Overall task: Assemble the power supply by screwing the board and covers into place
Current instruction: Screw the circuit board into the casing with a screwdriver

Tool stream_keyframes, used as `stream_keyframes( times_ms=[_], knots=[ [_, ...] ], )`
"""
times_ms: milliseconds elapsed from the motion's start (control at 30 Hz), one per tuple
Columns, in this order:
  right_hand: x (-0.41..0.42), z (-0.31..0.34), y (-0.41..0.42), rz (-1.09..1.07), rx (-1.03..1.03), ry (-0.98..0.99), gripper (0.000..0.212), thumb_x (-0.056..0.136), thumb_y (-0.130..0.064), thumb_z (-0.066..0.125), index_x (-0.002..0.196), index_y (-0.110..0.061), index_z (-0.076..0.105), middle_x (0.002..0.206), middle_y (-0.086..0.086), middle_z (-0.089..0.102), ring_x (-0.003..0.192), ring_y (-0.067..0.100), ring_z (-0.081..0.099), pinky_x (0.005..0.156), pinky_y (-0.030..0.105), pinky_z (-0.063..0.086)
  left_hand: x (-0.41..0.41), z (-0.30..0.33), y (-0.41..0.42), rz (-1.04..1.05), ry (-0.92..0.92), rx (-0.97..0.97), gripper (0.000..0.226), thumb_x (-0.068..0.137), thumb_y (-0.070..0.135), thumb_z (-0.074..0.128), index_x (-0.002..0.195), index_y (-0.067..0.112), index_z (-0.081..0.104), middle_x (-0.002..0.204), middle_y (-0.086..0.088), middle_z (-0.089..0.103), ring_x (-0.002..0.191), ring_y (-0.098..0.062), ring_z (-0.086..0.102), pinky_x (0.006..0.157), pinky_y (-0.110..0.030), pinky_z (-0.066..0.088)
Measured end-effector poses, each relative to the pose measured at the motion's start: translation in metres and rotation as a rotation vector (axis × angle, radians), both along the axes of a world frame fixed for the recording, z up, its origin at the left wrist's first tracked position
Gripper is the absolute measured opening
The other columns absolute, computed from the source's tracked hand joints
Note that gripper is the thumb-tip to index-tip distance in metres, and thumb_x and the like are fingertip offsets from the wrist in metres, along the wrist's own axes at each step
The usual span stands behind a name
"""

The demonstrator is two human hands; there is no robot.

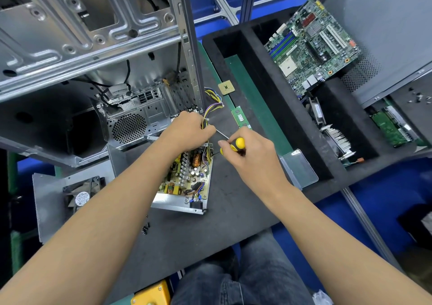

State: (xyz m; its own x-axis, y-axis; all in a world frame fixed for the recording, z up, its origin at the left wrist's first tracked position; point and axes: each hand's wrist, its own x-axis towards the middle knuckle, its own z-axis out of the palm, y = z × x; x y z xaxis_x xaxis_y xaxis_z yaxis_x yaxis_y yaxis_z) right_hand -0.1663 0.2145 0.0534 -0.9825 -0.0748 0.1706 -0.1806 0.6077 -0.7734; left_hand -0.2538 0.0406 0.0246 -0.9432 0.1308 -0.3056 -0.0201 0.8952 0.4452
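Right hand point(247, 150) is gripping the yellow screwdriver point(239, 143) mid-frame while left hand point(189, 129) is pinching the wire bundle point(211, 108); a slipping tip could be gouging the board point(187, 176).

Power supply, open, cover off.
Board point(187, 176), tan, crowded with coils and capacitors, sat in a grey metal tray point(177, 205) flat on the dark tabletop point(224, 211); fan cover point(70, 197) lay apart; loose screws point(145, 228) nearby.

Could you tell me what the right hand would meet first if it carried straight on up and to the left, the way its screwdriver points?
Most likely the left hand, which grips the wire bundle just beyond the right hand and the screwdriver shaft; depth is hard to judge.
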Motion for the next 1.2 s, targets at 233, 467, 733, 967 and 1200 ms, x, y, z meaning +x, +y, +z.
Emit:
stream_keyframes(
  times_ms=[233,467,733,967,1200],
  knots=[
    [-0.001,0.005,-0.002,0.034,0.039,-0.004,0.029,0.087,-0.029,0.074,0.081,-0.006,0.058,0.074,0.006,0.055,0.067,0.027,0.05,0.062,0.043,0.044,0.0,0.002,0.0,-0.007,0.002,-0.004,0.04,0.088,0.033,0.055,0.058,0.008,0.045,0.058,-0.01,0.047,0.054,-0.024,0.039,0.049,-0.032,0.031],
    [-0.007,0.019,-0.005,0.107,0.247,0.031,0.025,0.084,-0.029,0.077,0.094,-0.011,0.063,0.085,0.003,0.057,0.074,0.027,0.054,0.065,0.035,0.043,0.001,0.004,0.001,-0.013,-0.002,-0.003,0.04,0.089,0.032,0.055,0.058,0.008,0.044,0.061,-0.011,0.049,0.057,-0.026,0.041,0.051,-0.033,0.032],
    [-0.019,0.045,-0.008,0.356,0.494,-0.22,0.014,0.093,-0.011,0.052,0.107,-0.015,0.05,0.109,0.004,0.044,0.085,0.03,0.055,0.074,0.044,0.049,0.002,0.009,0.001,-0.014,-0.016,-0.004,0.04,0.09,0.032,0.054,0.06,0.007,0.046,0.059,-0.01,0.047,0.055,-0.025,0.038,0.051,-0.033,0.034],
    [-0.023,0.048,-0.022,0.426,0.699,-0.064,0.024,0.1,-0.031,0.053,0.115,-0.012,0.055,0.105,0.006,0.056,0.096,0.029,0.056,0.075,0.031,0.033,0.003,0.01,0.001,-0.023,-0.019,-0.028,0.031,0.087,0.023,0.052,0.061,0.008,0.043,0.065,-0.008,0.046,0.055,-0.019,0.041,0.048,-0.029,0.027],
    [-0.026,0.055,-0.025,0.425,0.738,-0.161,0.017,0.099,-0.021,0.053,0.109,-0.012,0.044,0.101,0.01,0.047,0.079,0.031,0.045,0.073,0.042,0.047,0.006,0.016,0.002,-0.027,-0.059,0.041,0.035,0.074,0.037,0.045,0.064,0.004,0.05,0.062,-0.009,0.05,0.053,-0.023,0.041,0.049,-0.029,0.035]
  ],
)
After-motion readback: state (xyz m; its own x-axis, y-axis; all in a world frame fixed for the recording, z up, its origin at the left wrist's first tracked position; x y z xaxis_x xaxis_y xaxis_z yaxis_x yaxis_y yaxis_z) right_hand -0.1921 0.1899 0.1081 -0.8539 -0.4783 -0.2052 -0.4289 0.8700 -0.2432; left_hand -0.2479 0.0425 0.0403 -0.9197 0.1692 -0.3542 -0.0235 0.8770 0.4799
